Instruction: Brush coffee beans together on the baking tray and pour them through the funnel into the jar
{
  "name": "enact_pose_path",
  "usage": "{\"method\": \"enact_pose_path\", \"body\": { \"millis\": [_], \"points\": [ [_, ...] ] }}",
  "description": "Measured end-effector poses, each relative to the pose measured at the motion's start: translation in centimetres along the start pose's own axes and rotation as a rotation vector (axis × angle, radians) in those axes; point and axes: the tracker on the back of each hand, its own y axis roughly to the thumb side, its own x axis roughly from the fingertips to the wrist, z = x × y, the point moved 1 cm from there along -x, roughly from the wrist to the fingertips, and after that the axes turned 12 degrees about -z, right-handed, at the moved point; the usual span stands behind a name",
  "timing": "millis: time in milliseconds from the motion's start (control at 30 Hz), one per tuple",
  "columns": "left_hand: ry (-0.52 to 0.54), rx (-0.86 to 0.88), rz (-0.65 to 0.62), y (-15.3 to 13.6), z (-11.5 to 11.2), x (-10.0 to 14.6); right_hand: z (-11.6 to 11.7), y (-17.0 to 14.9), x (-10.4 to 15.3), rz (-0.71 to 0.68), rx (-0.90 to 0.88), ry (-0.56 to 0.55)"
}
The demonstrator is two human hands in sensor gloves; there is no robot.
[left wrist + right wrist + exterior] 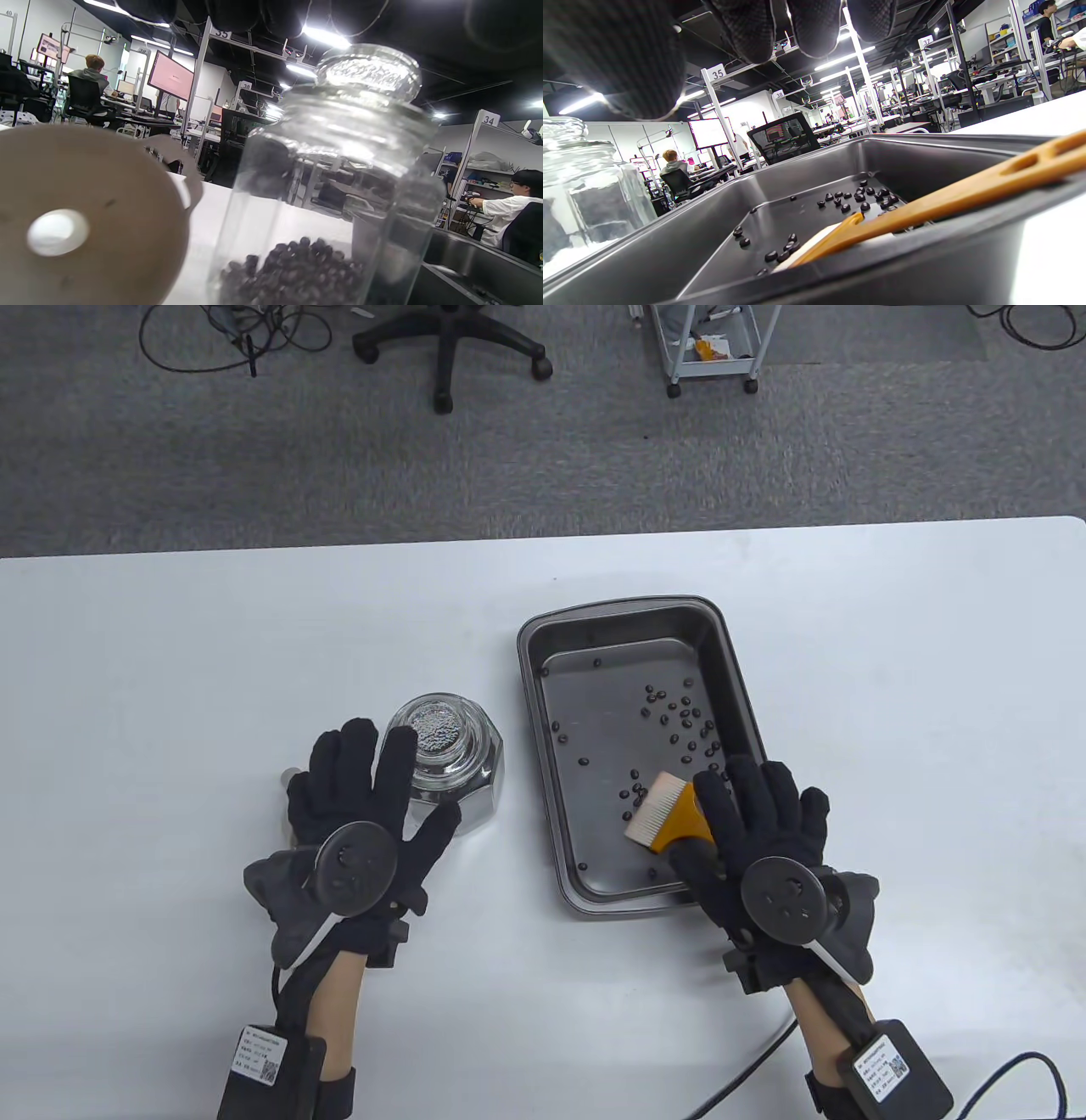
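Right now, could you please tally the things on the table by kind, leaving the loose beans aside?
Glass jar: 1
Baking tray: 1
Orange brush: 1
Gloved hands, left hand and right hand: 2
A round object beside the jar shows blurred in the left wrist view; uncounted.
Total: 5

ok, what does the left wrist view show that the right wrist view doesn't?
Left wrist only: beans piled in the bottom of the jar, and a blurred tan disc beside it, not identifiable.
Right wrist only: the brush lying over the tray's near rim, bristles down among loose beans, with the right hand's fingertips hanging above, clear of the handle.
Both: the glass jar and the tray wall.
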Motion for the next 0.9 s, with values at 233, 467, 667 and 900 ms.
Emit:
{"method": "enact_pose_path", "body": {
  "millis": [233, 467, 667, 900],
  "points": [
    [-0.024, 0.021, 0.016, 1.1, 0.5, -3.0, 0.0, -0.1, 0.0, -0.002, -0.014, 0.006],
    [-0.076, 0.023, 0.028, 2.0, -0.5, -4.9, -0.1, -0.2, -0.2, -0.006, -0.027, 0.002],
    [-0.113, 0.012, 0.033, 2.3, -1.7, -5.6, 0.1, -0.2, -0.1, -0.008, -0.022, 0.018],
    [-0.127, 0.024, 0.039, 1.6, -2.5, -5.7, 0.2, -0.1, -0.2, -0.011, -0.015, 0.031]
  ]
}}
